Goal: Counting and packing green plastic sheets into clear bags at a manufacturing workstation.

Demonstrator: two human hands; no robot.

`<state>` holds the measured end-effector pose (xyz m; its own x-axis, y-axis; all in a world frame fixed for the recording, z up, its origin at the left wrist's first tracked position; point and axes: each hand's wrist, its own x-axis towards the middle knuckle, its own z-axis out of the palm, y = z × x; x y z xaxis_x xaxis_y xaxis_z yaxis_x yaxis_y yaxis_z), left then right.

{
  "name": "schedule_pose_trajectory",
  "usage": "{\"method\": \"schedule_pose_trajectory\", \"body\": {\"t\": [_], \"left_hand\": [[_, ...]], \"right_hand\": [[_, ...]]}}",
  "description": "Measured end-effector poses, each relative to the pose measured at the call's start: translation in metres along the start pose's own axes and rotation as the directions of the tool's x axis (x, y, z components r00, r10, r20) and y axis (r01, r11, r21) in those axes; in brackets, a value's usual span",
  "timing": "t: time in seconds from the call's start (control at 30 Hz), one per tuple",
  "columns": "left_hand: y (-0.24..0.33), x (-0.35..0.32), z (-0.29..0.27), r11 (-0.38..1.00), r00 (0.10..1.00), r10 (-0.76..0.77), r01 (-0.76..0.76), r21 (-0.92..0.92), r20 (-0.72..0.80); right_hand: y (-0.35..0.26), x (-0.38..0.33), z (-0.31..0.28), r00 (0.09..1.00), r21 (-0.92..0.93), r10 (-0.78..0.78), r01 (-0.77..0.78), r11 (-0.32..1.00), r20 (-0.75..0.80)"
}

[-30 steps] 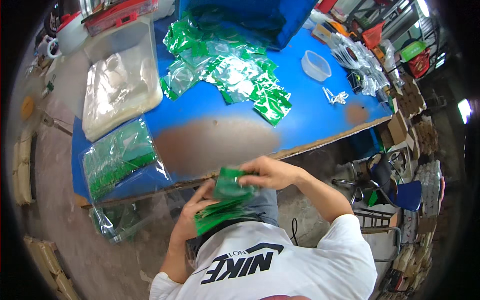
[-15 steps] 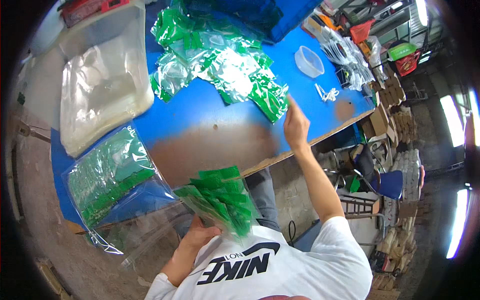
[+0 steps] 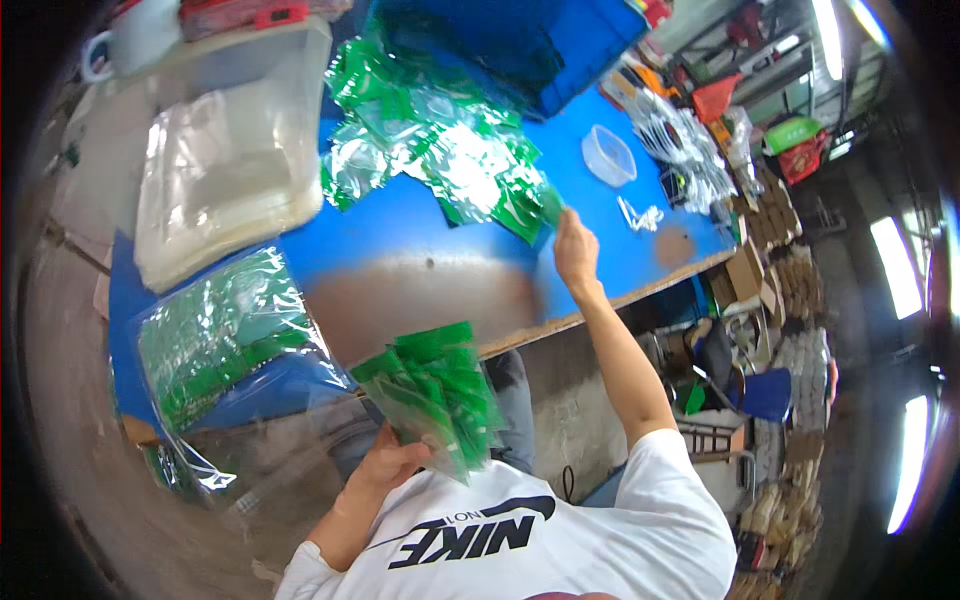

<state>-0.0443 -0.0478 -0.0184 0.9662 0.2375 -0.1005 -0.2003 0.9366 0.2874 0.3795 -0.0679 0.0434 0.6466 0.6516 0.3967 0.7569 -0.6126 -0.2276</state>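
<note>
My left hand (image 3: 388, 464) is closed around the lower edge of a fanned bundle of green-and-clear packets (image 3: 445, 390), held in front of my shirt. My right arm reaches out over the table, and my right hand (image 3: 576, 250) pinches one green packet (image 3: 552, 205) at the right end of a loose pile. That heap of shiny green packets (image 3: 400, 125) spreads across the far middle of the blue table (image 3: 400, 215). To the left, a large clear bag (image 3: 225, 335) filled with rows of green packets lies at the near edge.
A thick stack of clear plastic bags (image 3: 230, 165) lies at the far left. Behind the pile stands a blue crate (image 3: 600, 55). A clear tub (image 3: 608, 157), small white pieces (image 3: 640, 215) and wrapped silvery items (image 3: 675, 145) sit to the right. Chairs (image 3: 765, 393) stand beyond the table.
My right hand has drawn slightly nearer and left, with a packet now between its fingers. The view has shifted, showing more of the crate. My left hand still holds the bundle.
</note>
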Motion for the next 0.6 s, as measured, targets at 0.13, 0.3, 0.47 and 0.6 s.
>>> {"method": "schedule_pose_trajectory", "body": {"t": [0.13, 0.3, 0.47, 0.6], "left_hand": [[-0.008, 0.002, 0.003, 0.994, 0.992, 0.082, -0.088, -0.064, -0.092], [-0.024, 0.014, 0.004, 0.987, 0.974, 0.156, -0.161, -0.023, -0.164], [-0.038, 0.034, -0.021, 0.978, 0.989, 0.098, -0.116, -0.173, -0.106], [-0.032, 0.084, 0.031, 0.966, 0.974, 0.222, -0.215, -0.147, 0.039]], "right_hand": [[0.012, 0.024, 0.025, 0.956, -0.092, -0.286, 0.279, 0.956, -0.073], [0.011, 0.010, 0.067, 0.931, -0.304, -0.351, 0.364, 0.881, 0.097], [0.006, 0.003, 0.028, 0.982, 0.104, 0.058, -0.078, 0.991, 0.180], [-0.050, -0.081, -0.022, 0.911, 0.894, 0.036, -0.395, -0.212, 0.411]]}}
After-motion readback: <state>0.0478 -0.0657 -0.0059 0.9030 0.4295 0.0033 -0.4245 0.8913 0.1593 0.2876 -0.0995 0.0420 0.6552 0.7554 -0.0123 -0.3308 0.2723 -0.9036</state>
